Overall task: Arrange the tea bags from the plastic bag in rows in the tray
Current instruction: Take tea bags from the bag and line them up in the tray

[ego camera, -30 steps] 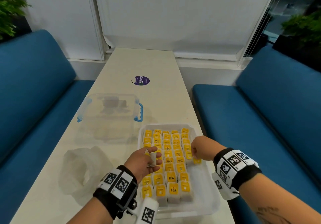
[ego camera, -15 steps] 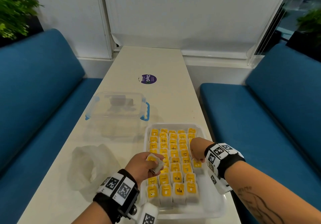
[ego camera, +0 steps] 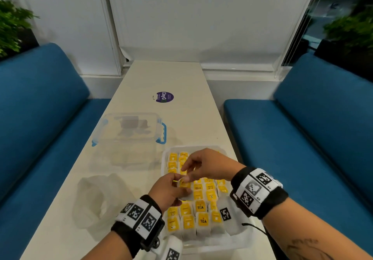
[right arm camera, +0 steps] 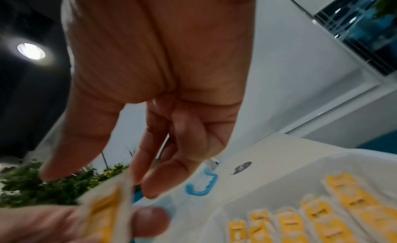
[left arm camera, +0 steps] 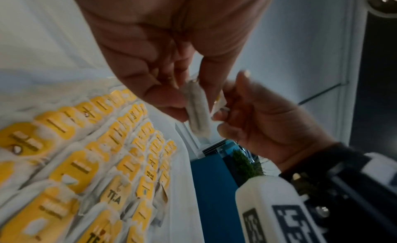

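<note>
Above the white tray's (ego camera: 222, 245) left middle, my left hand (ego camera: 179, 183) pinches one white tea bag with a yellow tag (ego camera: 184, 184). My right hand (ego camera: 186, 172) reaches across from the right with spread fingers; its thumb tip touches the bag's top. The left wrist view shows the tea bag (left arm camera: 198, 114) on edge between my left fingers, with the right hand (left arm camera: 227, 107) against its tag. In the right wrist view the bag (right arm camera: 105, 206) sits under my left thumb (right arm camera: 150, 221), between my right thumb and fingertips (right arm camera: 150, 190). Rows of yellow-tagged tea bags (ego camera: 202, 220) fill the tray.
A crumpled clear plastic bag (ego camera: 96, 197) lies left of the tray. Behind it stands a clear lidded box with blue latches (ego camera: 131, 138). A purple sticker (ego camera: 165, 97) marks the table farther back. Blue benches (ego camera: 302, 138) flank the narrow table.
My right hand left the tray's right side and came left to the tea bag in my left hand. The left hand lifted the bag slightly and now pinches it at the fingertips.
</note>
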`<state>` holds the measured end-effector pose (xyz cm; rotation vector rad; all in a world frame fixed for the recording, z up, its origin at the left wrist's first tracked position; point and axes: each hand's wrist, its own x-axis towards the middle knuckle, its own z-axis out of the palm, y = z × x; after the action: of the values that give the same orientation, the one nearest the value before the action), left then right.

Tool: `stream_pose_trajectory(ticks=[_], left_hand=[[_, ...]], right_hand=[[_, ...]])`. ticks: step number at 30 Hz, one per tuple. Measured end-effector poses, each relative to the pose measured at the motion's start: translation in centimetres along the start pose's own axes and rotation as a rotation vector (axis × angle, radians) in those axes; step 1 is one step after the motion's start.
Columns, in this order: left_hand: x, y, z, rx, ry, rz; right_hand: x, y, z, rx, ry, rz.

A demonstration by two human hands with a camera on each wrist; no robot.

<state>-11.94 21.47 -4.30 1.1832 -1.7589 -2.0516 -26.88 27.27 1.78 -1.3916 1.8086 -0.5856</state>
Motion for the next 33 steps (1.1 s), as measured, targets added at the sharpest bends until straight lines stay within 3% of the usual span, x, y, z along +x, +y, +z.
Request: stream_pose_trajectory(ticks=[3, 6, 11, 15, 21, 29, 33], left_hand=[[-0.2, 0.5, 0.5, 0.037, -0.046, 0.037], [-0.2, 0.5, 0.7, 0.047, -0.039, 0.073], [0.9, -1.8, -0.5, 0.248, 0.177, 0.144], [1.7, -4.2, -1.9, 0.587, 0.311, 0.055], [1.0, -5.6, -2.4, 0.516, 0.101, -0.003], [0.9, -6.0, -2.6, 0.540, 0.100, 0.023], [0.7, -5.8, -2.4, 0.549, 0.095, 0.026]], right_hand=[[-0.8, -0.9, 0.8, -0.133, -0.016, -0.029], [-1.2, -0.3, 0.3, -0.235, 0.073, 0.030], [-2.3, 0.7, -1.1, -0.168, 0.098, 0.094], [-2.4, 1.9, -1.4, -0.232, 0.121, 0.165], [-2.1, 4.5, -0.7, -0.569, -0.008, 0.310], [-1.5, 7.1, 1.7, -0.823, -0.344, 0.453], [-0.6, 7.4, 2.0, -0.842, -0.317, 0.489]])
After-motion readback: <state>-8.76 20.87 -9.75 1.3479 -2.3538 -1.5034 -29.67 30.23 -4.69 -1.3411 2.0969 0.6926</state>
